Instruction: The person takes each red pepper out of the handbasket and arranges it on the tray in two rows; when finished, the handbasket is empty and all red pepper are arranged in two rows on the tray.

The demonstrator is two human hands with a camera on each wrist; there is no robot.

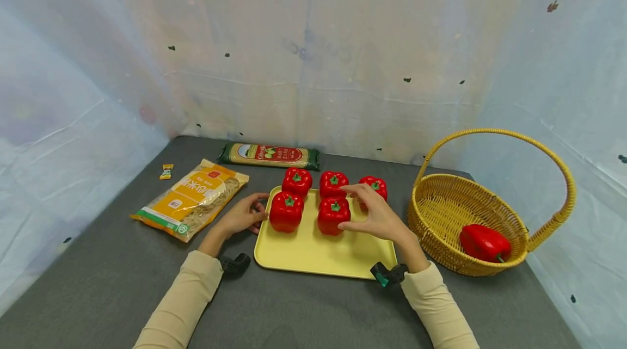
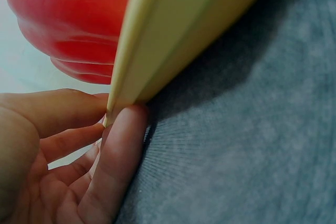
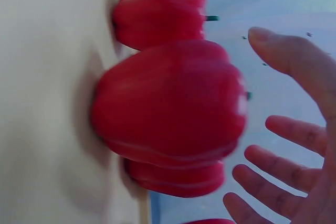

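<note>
Several red bell peppers stand upright on a yellow tray, green stems up. My left hand pinches the tray's left rim; in the left wrist view the thumb lies along the rim's outer side and the fingers opposite it. Beside it, on the tray, is the front left bell pepper. My right hand hovers by the front middle bell pepper, thumb and fingers spread apart. In the right wrist view a gap shows between those fingers and this bell pepper.
A wicker basket with a tall handle stands at the right, one red bell pepper lying in it. Left of the tray lies a bag of noodles, with a small yellow packet beyond. A long green package lies behind the tray.
</note>
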